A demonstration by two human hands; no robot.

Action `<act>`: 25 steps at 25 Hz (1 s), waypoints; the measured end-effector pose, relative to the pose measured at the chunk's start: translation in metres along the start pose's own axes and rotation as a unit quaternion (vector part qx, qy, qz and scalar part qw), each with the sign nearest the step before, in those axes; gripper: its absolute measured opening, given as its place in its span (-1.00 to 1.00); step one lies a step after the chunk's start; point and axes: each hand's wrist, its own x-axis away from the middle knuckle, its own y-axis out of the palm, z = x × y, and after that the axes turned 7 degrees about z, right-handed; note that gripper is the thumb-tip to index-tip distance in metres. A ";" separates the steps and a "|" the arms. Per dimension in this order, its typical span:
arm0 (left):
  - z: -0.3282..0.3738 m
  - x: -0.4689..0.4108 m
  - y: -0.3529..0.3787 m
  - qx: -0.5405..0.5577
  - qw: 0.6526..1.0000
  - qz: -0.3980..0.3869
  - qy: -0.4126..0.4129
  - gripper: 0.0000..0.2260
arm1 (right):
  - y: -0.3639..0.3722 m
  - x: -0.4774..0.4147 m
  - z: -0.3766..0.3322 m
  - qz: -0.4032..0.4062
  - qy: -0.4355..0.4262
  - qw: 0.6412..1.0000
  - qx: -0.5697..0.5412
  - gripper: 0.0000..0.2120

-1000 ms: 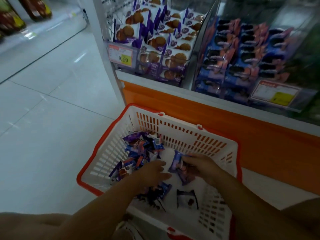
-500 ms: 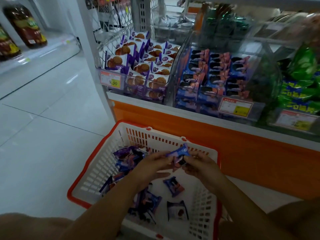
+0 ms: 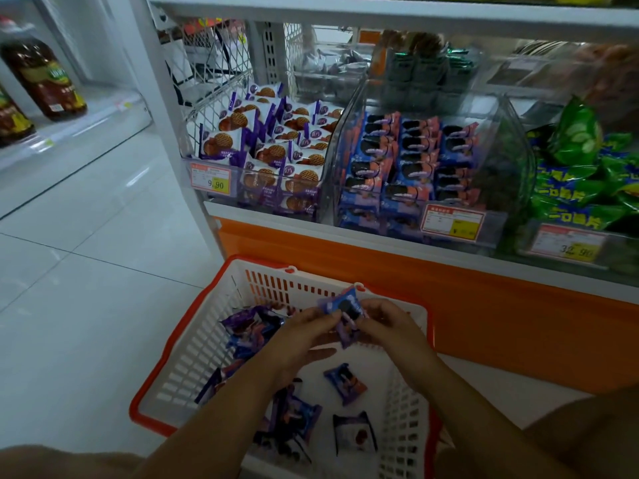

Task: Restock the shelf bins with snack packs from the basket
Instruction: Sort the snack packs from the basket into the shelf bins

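A white basket with an orange rim [image 3: 162, 385] stands on the floor below the shelf and holds several purple and blue snack packs [image 3: 345, 383]. Above its far side, my left hand [image 3: 301, 337] and my right hand [image 3: 390, 326] together hold a small bunch of blue-purple snack packs [image 3: 342, 307]. My left fingers pinch its left edge and my right hand grips its right side. On the shelf, a clear bin [image 3: 425, 167] holds rows of blue and pink cookie packs. To its left, another bin [image 3: 273, 157] holds purple waffle packs.
Green snack bags [image 3: 581, 181] fill the bin at the right. Price tags [image 3: 453, 223] hang on the bin fronts. An orange base panel [image 3: 484, 305] runs under the shelf. Dark bottles [image 3: 41, 74] stand on a shelf at the far left across the pale tiled floor [image 3: 86, 288].
My hands have lifted packs out of the basket and brought them together above its far side. My view has tilted up, showing more of the shelf.
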 end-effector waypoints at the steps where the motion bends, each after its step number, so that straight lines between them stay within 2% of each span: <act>1: 0.002 -0.001 -0.001 0.000 1.000 0.001 0.011 -0.73 | -0.001 0.000 -0.002 -0.003 -0.002 1.000 0.003 -0.80; 9: 0.015 0.004 0.007 -0.027 0.995 0.041 0.082 -0.81 | -0.010 0.006 -0.013 0.000 -0.019 1.000 -0.008 -0.80; 13: 0.040 0.009 0.025 -0.038 0.990 0.042 0.127 -0.82 | -0.021 0.011 -0.039 0.047 -0.059 0.996 0.047 -0.73; 15: 0.062 0.015 0.042 -0.056 0.983 0.030 0.170 -0.83 | -0.036 0.015 -0.067 0.074 -0.086 0.991 0.068 -0.77; 17: 0.090 0.021 0.058 -0.100 0.963 0.040 0.248 -0.83 | -0.059 0.018 -0.104 0.118 -0.135 0.977 0.115 -0.79; 19: 0.121 0.022 0.066 -0.195 0.907 0.096 0.360 -0.74 | -0.088 0.015 -0.142 0.182 -0.190 0.953 0.148 -0.78; 20: 0.137 0.019 0.066 -0.257 0.858 0.137 0.423 -0.67 | -0.103 0.008 -0.161 0.212 -0.214 0.938 0.171 -0.75; 22: 0.163 0.002 0.055 -0.375 0.731 0.217 0.527 -0.54 | -0.130 -0.016 -0.195 0.261 -0.234 0.897 0.268 -0.69; 23: 0.172 -0.011 0.047 -0.424 0.681 0.243 0.544 -0.49 | -0.142 -0.034 -0.210 0.276 -0.237 0.872 0.326 -0.69; 24: 0.178 -0.023 0.039 -0.463 0.653 0.256 0.542 -0.46 | -0.152 -0.054 -0.224 0.278 -0.240 0.848 0.382 -0.70; 25: 0.181 -0.035 0.031 -0.489 0.640 0.256 0.534 -0.44 | -0.160 -0.076 -0.233 0.267 -0.238 0.823 0.442 -0.73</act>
